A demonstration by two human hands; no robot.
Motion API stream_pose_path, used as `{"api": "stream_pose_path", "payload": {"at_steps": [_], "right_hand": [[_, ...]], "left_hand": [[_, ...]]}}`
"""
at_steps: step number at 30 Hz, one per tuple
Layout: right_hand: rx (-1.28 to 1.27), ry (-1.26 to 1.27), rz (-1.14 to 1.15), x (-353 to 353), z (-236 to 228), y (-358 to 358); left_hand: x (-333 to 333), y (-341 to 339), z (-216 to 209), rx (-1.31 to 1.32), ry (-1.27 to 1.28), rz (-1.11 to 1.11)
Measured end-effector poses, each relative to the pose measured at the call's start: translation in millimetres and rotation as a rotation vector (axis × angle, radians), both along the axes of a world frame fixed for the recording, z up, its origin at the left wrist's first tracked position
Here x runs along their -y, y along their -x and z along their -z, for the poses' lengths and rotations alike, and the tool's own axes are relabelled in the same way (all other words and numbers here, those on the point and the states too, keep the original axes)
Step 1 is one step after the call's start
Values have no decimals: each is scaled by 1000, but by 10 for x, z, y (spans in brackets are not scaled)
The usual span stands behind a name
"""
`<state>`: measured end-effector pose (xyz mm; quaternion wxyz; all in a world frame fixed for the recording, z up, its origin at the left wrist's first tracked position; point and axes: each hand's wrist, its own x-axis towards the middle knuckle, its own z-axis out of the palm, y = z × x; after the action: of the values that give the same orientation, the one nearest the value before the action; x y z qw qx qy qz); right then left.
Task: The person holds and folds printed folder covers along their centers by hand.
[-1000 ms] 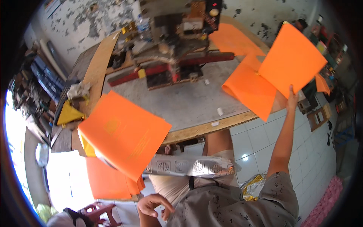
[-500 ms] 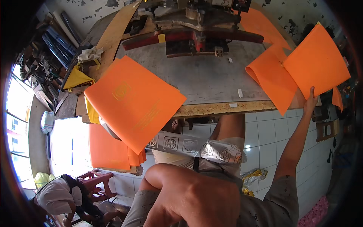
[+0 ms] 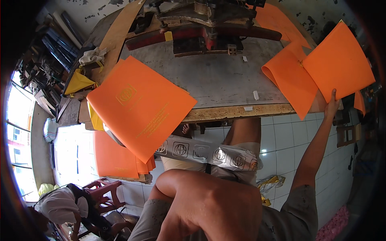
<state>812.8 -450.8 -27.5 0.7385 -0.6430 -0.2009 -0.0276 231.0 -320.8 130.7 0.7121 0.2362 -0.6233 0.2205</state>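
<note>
My right hand reaches out to the right and pinches the lower edge of an orange sheet, held up at a tilt. Beside it, another orange sheet curls over on itself at the table's right end. My left arm is bent close in front of me, and its hand is outside the picture. Orange covers with a gold emblem and gold lettering lie at the table's left front, jutting past the edge. Across my lap hangs a strip of used foil bearing round globe-like marks.
A heavy press with a dark red bar stands over the grey tabletop. More orange sheets are stacked on a lower surface at left. Another person bends beside a red stool. Crumpled gold foil lies on the tiled floor.
The view has shifted slightly, so the press and table sit a little higher in the picture. My right hand keeps its hold on the orange sheet, nearly still.
</note>
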Motion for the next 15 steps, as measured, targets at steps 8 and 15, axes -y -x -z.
{"api": "stream_pose_path", "payload": {"at_steps": [8,15], "right_hand": [[3,34,51,-69,-12,54],[18,9,49,-64,-52,134]], "left_hand": [[-162,-139,43,109,-54,-114],[-303,-39,265,-238,2,-162]]}}
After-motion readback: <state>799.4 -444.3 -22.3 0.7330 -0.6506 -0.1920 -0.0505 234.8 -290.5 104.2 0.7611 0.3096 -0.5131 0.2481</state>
